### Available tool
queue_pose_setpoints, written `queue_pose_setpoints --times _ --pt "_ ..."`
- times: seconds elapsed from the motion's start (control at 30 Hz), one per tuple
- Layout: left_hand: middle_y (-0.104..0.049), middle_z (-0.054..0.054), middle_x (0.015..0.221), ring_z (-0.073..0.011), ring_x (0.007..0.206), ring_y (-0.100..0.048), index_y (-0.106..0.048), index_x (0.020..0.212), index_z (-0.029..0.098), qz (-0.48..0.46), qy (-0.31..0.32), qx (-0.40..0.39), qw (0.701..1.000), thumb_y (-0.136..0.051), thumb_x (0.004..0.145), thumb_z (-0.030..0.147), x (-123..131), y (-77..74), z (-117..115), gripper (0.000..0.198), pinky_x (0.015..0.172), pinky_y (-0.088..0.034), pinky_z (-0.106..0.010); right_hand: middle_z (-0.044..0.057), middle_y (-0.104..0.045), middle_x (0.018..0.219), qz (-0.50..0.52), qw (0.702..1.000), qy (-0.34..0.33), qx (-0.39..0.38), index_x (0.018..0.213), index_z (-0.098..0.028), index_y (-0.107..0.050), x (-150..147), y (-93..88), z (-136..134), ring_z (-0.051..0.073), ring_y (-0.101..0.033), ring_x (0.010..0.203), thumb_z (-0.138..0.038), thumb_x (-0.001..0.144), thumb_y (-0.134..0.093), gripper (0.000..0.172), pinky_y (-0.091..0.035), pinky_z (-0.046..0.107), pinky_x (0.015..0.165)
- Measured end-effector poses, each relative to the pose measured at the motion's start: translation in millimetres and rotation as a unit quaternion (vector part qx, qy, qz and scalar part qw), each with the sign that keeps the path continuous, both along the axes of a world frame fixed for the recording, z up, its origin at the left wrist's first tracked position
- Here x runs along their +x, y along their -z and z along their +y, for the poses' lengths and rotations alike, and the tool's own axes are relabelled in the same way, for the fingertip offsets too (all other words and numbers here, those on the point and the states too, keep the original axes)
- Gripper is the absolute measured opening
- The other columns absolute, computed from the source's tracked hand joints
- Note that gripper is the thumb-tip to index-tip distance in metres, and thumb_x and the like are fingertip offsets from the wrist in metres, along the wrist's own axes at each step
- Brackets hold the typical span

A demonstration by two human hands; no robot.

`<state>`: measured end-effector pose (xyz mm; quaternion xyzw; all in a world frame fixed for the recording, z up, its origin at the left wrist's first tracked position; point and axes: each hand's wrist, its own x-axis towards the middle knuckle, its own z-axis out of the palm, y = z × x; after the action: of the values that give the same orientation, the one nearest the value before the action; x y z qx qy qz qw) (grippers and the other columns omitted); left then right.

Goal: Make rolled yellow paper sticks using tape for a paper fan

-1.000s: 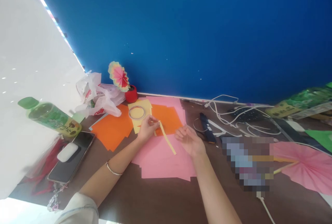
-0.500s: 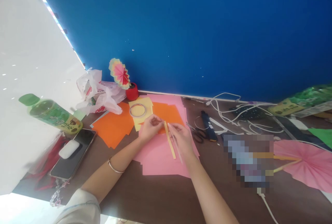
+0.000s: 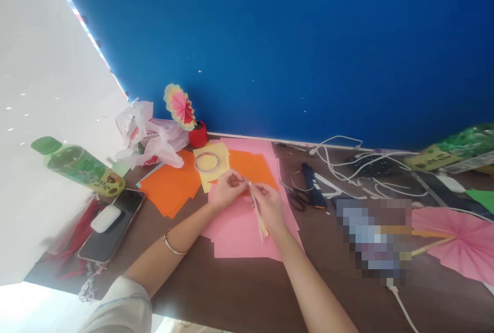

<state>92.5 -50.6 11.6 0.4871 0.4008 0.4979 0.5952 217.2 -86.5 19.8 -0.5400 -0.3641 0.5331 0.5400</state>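
Note:
My left hand (image 3: 227, 193) and my right hand (image 3: 267, 206) meet over pink paper sheets (image 3: 247, 230) on a brown table. Both pinch the top end of a narrow yellow paper strip (image 3: 259, 215), which hangs down toward me. My right hand also grips a thin pale stick or second strip alongside it; I cannot tell which. Orange sheets (image 3: 170, 191) and a yellow sheet with a clear tape ring (image 3: 206, 161) lie just beyond my left hand.
A green bottle (image 3: 79, 167), a phone (image 3: 111, 225) with a white earbud case, and a white plastic bag (image 3: 148, 137) sit at left. A paper fan in a red pot (image 3: 184, 117) stands by the blue wall. Scissors (image 3: 297, 198), white cables (image 3: 347, 163) and a pink paper fan (image 3: 459, 240) lie at right.
My right hand moved left from open above the pink paper to join my left hand on the yellow strip. The strip now hangs steeper between both hands.

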Motion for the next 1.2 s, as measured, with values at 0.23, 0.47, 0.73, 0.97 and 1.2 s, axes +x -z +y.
queue_pose_setpoints --times 0.23,0.47,0.73,0.97,1.2 --pt "-0.064 -0.002 0.074 -0.0135 0.071 -0.064 -0.045 0.071 0.018 -0.004 0.004 0.006 1.0 -0.066 0.07 0.026 -0.2 3.2 1.2 0.022 0.066 -0.051 -0.027 -0.002 -0.057 0.053 0.003 1.0 0.009 -0.005 0.074 -0.016 -0.065 -0.4 -0.1 1.1 0.012 -0.055 0.046 -0.043 0.063 -0.074 0.03 -0.038 0.023 0.043" --pt "-0.065 -0.003 0.075 -0.0129 0.07 -0.064 -0.046 0.072 0.018 -0.004 0.009 0.005 1.0 -0.065 0.07 0.024 -0.5 2.5 0.1 0.02 0.067 -0.051 -0.027 -0.001 -0.059 0.053 -0.004 1.0 0.011 -0.012 0.075 -0.016 -0.065 0.2 1.2 1.7 0.012 -0.056 0.045 -0.044 0.062 -0.074 0.031 -0.039 0.023 0.042" --pt "-0.065 -0.003 0.074 -0.0138 0.07 -0.064 -0.045 0.071 0.018 -0.007 0.005 0.003 1.0 -0.066 0.069 0.023 0.0 0.4 -0.8 0.022 0.067 -0.05 -0.028 -0.001 -0.058 0.051 -0.004 1.0 0.01 -0.019 0.075 -0.016 -0.064 0.5 1.7 1.9 0.015 -0.058 0.047 -0.044 0.063 -0.073 0.032 -0.039 0.023 0.042" --pt "-0.064 -0.002 0.073 -0.013 0.071 -0.064 -0.045 0.07 0.017 -0.011 0.005 0.002 1.0 -0.066 0.069 0.02 0.4 -1.4 -1.4 0.021 0.069 -0.05 -0.027 -0.002 -0.059 0.053 -0.015 1.0 0.01 -0.024 0.075 -0.016 -0.064 -0.3 0.7 1.2 0.013 -0.059 0.048 -0.044 0.064 -0.071 0.031 -0.042 0.022 0.045" --pt "-0.063 -0.002 0.073 -0.0127 0.071 -0.063 -0.046 0.07 0.017 -0.011 0.005 0.004 1.0 -0.065 0.069 0.018 1.4 -1.3 -2.1 0.019 0.069 -0.05 -0.028 -0.002 -0.058 0.053 -0.02 0.999 0.012 -0.026 0.074 -0.016 -0.063 -0.5 -1.8 1.4 0.012 -0.056 0.046 -0.04 0.065 -0.07 0.027 -0.043 0.023 0.045"
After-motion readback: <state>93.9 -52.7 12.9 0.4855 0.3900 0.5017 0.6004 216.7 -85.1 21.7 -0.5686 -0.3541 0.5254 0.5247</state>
